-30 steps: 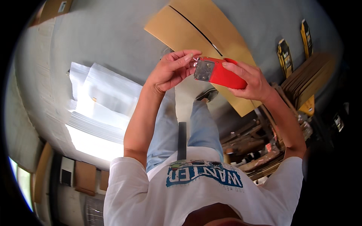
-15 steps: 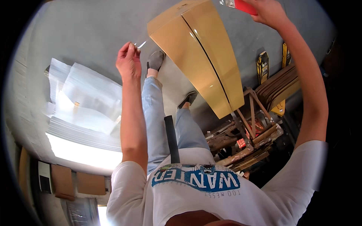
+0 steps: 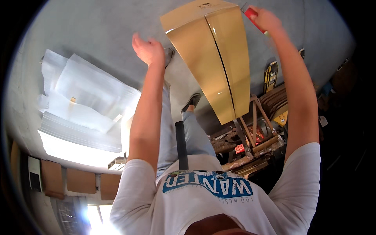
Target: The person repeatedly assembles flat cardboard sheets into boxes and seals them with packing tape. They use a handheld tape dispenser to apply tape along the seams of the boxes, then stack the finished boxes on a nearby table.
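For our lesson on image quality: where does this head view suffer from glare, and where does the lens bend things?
Head view: glare burns out the white sheet stack and the lower left edge; the cardboard box shows a sheen; its straight edges curve toward the black fisheye rim.

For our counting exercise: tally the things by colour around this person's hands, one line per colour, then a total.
Tan closed cardboard box: 1
Red flat handheld tool in the right hand: 1
White foam sheet stack: 1
Total: 3

Partly hidden tool and box end

The right hand (image 3: 266, 17) is covering most of the red tool (image 3: 252, 15); the far end of the cardboard box (image 3: 211, 51) is running off the picture's edge
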{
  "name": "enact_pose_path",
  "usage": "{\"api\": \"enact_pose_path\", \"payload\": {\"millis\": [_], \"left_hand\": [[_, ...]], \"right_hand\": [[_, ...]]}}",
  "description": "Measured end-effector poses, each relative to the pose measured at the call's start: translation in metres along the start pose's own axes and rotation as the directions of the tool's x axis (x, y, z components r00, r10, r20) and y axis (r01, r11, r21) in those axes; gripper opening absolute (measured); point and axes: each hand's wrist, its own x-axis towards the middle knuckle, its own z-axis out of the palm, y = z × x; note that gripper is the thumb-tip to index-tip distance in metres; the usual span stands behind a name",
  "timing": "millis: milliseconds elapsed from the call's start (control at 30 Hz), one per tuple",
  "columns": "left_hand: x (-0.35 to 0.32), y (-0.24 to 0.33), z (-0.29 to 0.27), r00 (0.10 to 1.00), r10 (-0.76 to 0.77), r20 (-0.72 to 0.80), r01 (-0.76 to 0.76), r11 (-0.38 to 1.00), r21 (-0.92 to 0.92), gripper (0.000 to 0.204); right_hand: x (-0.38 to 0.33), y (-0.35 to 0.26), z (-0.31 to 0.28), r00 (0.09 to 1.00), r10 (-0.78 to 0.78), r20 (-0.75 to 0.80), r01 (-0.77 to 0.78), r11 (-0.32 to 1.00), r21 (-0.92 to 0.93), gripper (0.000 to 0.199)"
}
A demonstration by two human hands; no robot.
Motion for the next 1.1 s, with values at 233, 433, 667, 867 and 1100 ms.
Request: {"api": "enact_pose_path", "payload": {"millis": [233,433,667,867,1100], "left_hand": [[0.013,0.152,0.025,0.499,0.630,0.595,-0.673,0.715,-0.192,0.048],[0.036,0.142,0.032,0.313,0.392,0.865,-0.626,0.770,-0.123,0.055],[0.016,0.063,-0.020,0.949,0.044,0.313,-0.007,0.993,-0.119,0.080],[-0.074,0.013,-0.054,0.293,-0.250,0.923,0.950,-0.030,-0.310,0.036],[-0.142,0.168,-0.218,0.511,0.004,0.860,0.822,0.290,-0.490,0.040]], "right_hand": [[-0.003,-0.132,-0.069,0.982,0.171,0.074,-0.175,0.983,0.053,0.043],[0.033,-0.142,-0.024,0.954,0.277,0.118,-0.283,0.958,0.046,0.056],[0.026,-0.147,-0.020,0.953,0.295,0.074,-0.303,0.943,0.135,0.075],[-0.057,-0.113,0.025,0.961,0.224,0.163,-0.262,0.927,0.270,0.066],[-0.306,-0.023,-0.111,0.940,0.333,-0.071,-0.230,0.776,0.588,0.056]]}}
